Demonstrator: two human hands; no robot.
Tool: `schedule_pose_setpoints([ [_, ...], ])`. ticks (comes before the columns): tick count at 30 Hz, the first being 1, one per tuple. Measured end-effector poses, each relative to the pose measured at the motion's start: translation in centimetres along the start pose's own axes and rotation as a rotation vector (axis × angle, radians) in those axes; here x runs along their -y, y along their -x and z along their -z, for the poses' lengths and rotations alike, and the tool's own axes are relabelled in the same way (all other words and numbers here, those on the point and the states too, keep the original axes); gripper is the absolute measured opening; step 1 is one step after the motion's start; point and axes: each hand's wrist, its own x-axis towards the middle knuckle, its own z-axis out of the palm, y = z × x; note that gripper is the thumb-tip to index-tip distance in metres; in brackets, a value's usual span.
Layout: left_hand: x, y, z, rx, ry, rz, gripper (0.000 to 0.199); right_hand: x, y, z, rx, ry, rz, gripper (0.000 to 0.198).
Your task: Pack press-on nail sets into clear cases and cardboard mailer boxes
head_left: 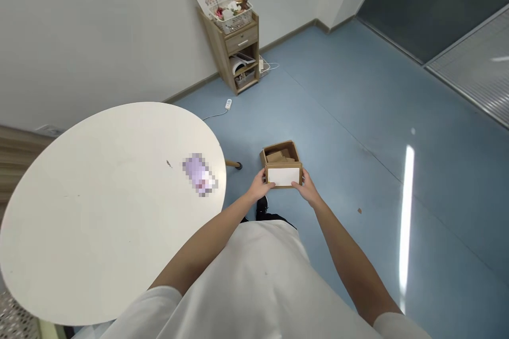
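Observation:
Both hands grip a small brown cardboard box (283, 176) that has a white panel facing up. My left hand (260, 185) holds its left side, with the thumb at the lower edge of the panel. On the opposite side, my right hand (307, 188) grips it in the same way; the fingers of both hands are partly hidden by the box. Just beyond it is an open cardboard carton (296, 149) with folded cardboard pieces (276, 157) inside. The held box covers the carton's near side, and whether the two touch I cannot tell.
A white round table (119, 212) stands at the left, with a blurred-out phone-like object (200, 174) near its edge. Against the wall is a wooden cabinet (242, 42) bearing a white basket (234, 20). A power strip (228, 104) with a cord lies on the blue floor (338, 90).

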Motion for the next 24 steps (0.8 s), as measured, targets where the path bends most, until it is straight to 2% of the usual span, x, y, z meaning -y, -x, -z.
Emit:
schedule_pose_setpoints([
  [3,-1.2,-2.1,-1.6,0.064,0.011,-0.034,0.068,0.1,-1.8,1.8,0.002,0.020,0.053,0.084],
  [6,-1.3,-2.8,-2.1,0.044,-0.070,-0.018,0.065,-0.8,-3.0,2.6,-0.122,0.068,-0.023,0.090],
  [9,-0.5,-2.2,-1.3,-0.040,-0.162,0.052,0.064,-2.3,-3.2,2.6,-0.196,0.113,-0.115,0.092],
  [13,0.7,0.1,1.1,-0.104,-0.194,0.140,0.060,-3.6,-2.5,1.7,-0.171,0.124,-0.158,0.088],
  [16,1.3,2.3,3.2,-0.102,-0.167,0.191,0.054,-3.2,-2.1,0.5,-0.128,0.155,-0.151,0.083],
  [19,1.9,4.8,5.3,-0.142,-0.147,0.210,0.055,-1.9,-2.0,-1.7,-0.069,0.198,-0.074,0.076],
  [24,3.3,9.9,8.3,-0.252,-0.072,0.207,0.057,0.3,-0.8,-7.6,0.146,0.234,0.040,0.070],
])
